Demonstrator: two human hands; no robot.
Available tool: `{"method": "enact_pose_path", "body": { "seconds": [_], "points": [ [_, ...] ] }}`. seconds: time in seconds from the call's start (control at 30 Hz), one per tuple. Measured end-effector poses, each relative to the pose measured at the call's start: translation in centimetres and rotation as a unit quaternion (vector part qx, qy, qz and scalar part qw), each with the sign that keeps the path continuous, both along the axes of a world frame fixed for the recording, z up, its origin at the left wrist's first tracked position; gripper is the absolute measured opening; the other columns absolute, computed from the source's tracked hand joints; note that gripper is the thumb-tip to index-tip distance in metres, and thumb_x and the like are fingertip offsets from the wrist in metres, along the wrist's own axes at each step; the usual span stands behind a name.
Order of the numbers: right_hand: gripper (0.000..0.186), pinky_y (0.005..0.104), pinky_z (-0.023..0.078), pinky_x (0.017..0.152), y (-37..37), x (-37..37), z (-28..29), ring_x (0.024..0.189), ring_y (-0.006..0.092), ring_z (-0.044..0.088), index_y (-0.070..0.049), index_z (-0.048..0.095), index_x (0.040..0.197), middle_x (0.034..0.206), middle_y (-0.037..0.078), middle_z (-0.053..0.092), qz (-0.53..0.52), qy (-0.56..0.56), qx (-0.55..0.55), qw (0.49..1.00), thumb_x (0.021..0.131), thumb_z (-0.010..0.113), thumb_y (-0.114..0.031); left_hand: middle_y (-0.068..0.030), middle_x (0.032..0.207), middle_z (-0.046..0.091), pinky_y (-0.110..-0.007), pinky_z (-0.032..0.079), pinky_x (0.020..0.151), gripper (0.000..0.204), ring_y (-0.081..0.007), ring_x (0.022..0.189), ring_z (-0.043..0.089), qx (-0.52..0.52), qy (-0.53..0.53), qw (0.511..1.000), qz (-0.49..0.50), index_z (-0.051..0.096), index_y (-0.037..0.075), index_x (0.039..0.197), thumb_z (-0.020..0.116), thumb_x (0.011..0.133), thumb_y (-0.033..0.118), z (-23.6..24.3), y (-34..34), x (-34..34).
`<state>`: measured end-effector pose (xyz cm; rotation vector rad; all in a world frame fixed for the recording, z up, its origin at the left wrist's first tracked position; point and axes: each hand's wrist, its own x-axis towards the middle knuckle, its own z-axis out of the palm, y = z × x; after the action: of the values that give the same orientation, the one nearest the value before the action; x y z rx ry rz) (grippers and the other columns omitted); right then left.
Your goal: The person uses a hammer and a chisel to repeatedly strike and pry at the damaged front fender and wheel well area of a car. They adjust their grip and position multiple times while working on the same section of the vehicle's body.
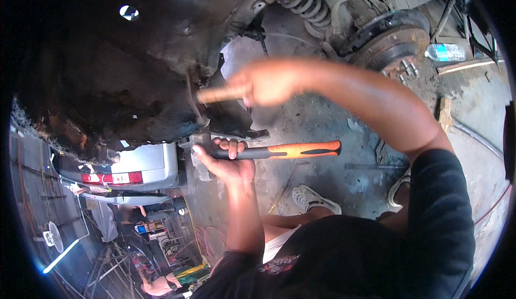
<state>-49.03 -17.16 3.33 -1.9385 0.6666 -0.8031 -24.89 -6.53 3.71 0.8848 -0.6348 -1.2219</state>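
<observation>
1. Head view: left grip [232, 167] is curled round the hammer [305, 149] up near its head, just under the dark panel [113, 95]; the shaft runs sideways, out to the right.
2. Right grip [273, 84], above it, is clenched on a blurry wood handle [221, 94] pointing left at the panel; can't tell if they touch.
3. Grey, stained floor [360, 191] below, silver car [153, 162] lower left.

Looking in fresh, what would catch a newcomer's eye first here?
First, the orange-and-black hammer in the middle, held in the left hand beside a dark, rusty panel. Above it, the right hand grips a blurred wooden handle. At upper right sit a coil spring and a rusty brake disc.
</observation>
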Motion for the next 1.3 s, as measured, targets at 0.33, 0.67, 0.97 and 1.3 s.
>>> {"method": "enact_pose_path", "body": {
  "seconds": [0.33, 0.67, 0.97, 1.3],
  "points": [
    [0.037, 0.045, 0.056, 0.069, -1.2, -1.7, 1.5, 0.073, 0.0335, 0.071, -0.008, 0.056, 0.132, 0.094, 0.021, 0.072, -0.068, -0.02, 0.016, 0.997, 0.096, 0.062, -0.013, 0.0035, 0.066, 0.049, -0.028, 0.041, 0.057, 0.062, -0.0101, 0.05, 0.043, -0.006, 0.064, 0.998, -0.012, 0.061, 0.011, 0.082, 0.066, 0.088, 0.073, -0.2, -0.6, -0.8],
    [0.055, 0.0344, 0.053, 0.055, 5.7, -0.6, 4.2, 0.055, 0.0151, 0.061, -0.014, 0.041, 0.152, 0.076, 0.008, 0.064, -0.059, -0.117, 0.173, 0.976, 0.1, 0.061, -0.012, 0.0046, 0.065, 0.049, -0.028, 0.039, 0.055, 0.058, -0.0099, 0.049, 0.043, -0.014, 0.053, 0.998, 0.003, 0.059, 0.013, 0.084, 0.063, 0.092, 0.071, 0.7, 0.9, -0.5],
    [0.019, 0.03, 0.041, 0.041, 9.0, -3.3, 4.1, 0.045, 0.0117, 0.05, -0.001, 0.047, 0.112, 0.07, 0.001, 0.051, -0.345, -0.156, 0.23, 0.896, 0.103, 0.058, -0.014, 0.0043, 0.069, 0.05, -0.032, 0.038, 0.059, 0.049, -0.0101, 0.052, 0.041, 0.032, 0.014, 0.999, -0.012, 0.058, 0.012, 0.096, 0.064, 0.096, 0.06, 2.0, 4.0, 6.5],
    [0.044, 0.041, 0.058, 0.065, 30.8, -5.5, -10.7, 0.078, 0.0268, 0.071, 0.002, 0.064, 0.124, 0.109, 0.021, 0.072, -0.236, 0.343, 0.356, 0.837, 0.083, 0.066, -0.013, -0.0047, 0.095, 0.07, -0.033, 0.051, 0.078, 0.046, -0.0166, 0.077, 0.063, 0.13, -0.351, 0.925, 0.066, 0.071, 0.003, 0.109, 0.085, 0.084, 0.038, 1.2, 11.4, 29.3]
  ]
}}
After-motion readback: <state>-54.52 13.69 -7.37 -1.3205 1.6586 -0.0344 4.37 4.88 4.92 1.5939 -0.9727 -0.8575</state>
